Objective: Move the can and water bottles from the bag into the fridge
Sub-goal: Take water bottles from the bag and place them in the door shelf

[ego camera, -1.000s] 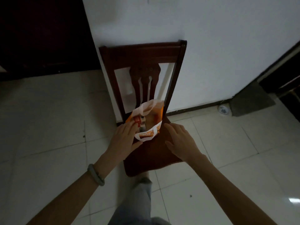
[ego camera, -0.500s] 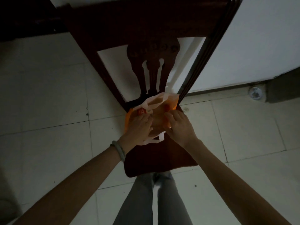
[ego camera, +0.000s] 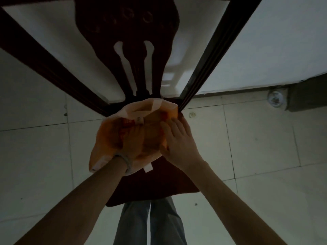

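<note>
An orange and white plastic bag [ego camera: 106, 140] sits on the seat of a dark wooden chair [ego camera: 159, 184]. My left hand [ego camera: 132, 144] is pushed down inside the bag, up to the bracelet at the wrist; whether it grips anything is hidden by the plastic. My right hand [ego camera: 178, 138] lies against the bag's right rim and holds it apart. The can and bottles are not visible; the fridge is out of view.
The chair's carved back [ego camera: 138, 50] rises straight ahead against a white wall [ego camera: 274, 41]. Pale floor tiles [ego camera: 256, 138] lie on both sides. A small round object [ego camera: 274, 99] sits by the skirting at right. My legs stand below the seat's front edge.
The camera has come much closer to the chair. My left hand has gone from the bag's mouth down inside it. My right hand has shifted onto the bag's right rim.
</note>
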